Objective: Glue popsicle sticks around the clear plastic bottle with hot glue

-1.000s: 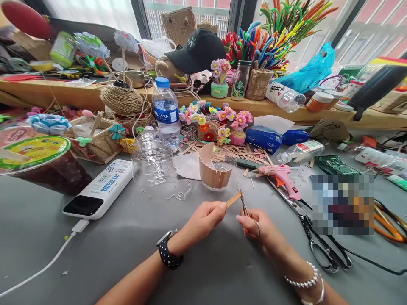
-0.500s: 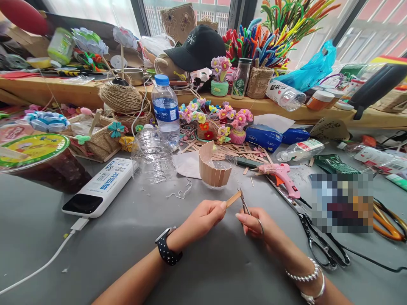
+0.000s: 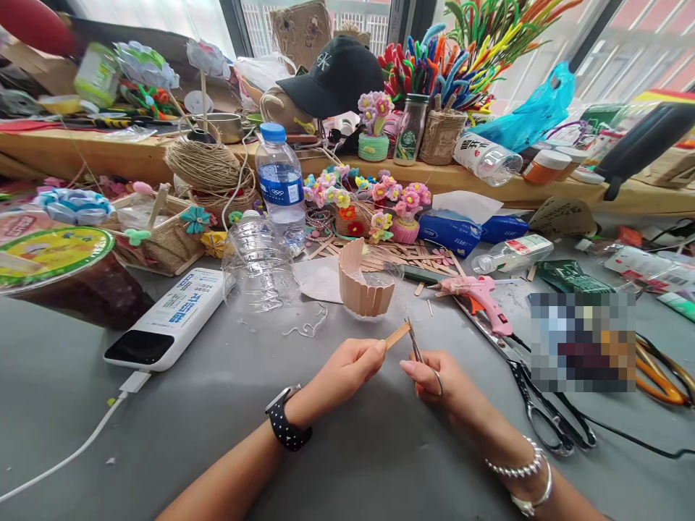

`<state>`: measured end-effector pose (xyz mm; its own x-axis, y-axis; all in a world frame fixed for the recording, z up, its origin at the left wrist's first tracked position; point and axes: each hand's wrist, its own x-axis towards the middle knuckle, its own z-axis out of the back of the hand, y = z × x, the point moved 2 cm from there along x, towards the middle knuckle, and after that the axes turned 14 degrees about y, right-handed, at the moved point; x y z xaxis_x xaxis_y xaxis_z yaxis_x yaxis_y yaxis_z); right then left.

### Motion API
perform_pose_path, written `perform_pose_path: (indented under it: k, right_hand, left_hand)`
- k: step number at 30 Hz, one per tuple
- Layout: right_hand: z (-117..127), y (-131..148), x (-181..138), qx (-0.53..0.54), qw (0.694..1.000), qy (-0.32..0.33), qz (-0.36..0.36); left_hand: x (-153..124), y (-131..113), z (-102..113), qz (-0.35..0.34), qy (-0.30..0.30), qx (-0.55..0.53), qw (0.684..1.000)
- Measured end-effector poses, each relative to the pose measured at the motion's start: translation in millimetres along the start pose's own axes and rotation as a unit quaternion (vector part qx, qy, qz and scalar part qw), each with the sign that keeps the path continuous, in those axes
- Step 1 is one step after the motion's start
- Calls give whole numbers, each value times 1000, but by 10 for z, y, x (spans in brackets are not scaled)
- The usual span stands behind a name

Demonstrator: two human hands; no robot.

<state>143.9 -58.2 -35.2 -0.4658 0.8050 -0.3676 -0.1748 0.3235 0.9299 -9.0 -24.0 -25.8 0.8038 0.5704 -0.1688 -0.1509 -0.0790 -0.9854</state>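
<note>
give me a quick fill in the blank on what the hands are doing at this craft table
1. The left hand pinches a thin wooden ____ by one end.
2. The right hand holds small ____ whose blades meet that wood's far end.
3. Just beyond the hands stands a cup walled with upright wooden sticks; right of it lies a glue gun coloured ____.
4. The left wrist wears a ____ with a black band.

Missing words: stick; scissors; pink; watch
</note>
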Motion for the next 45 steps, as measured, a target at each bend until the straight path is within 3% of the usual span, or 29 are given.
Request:
perform_pose_path:
  k: [11,23,34,45]
  right_hand:
    - [25,51,-48,0,998,54,-37]
    - [-17,37,-17,-11,1000,-2,-9]
    - [-14,33,-23,-31,999,-9,-15]
    - [51,47,-41,-39,996,72,-16]
  left_hand:
    - [-12,-70,15,16,41,28,999]
    - [-20,-48,20,6,27,20,999]
    - [-9,-27,25,9,12,9,1000]
    - [-25,-70,18,4,54,31,998]
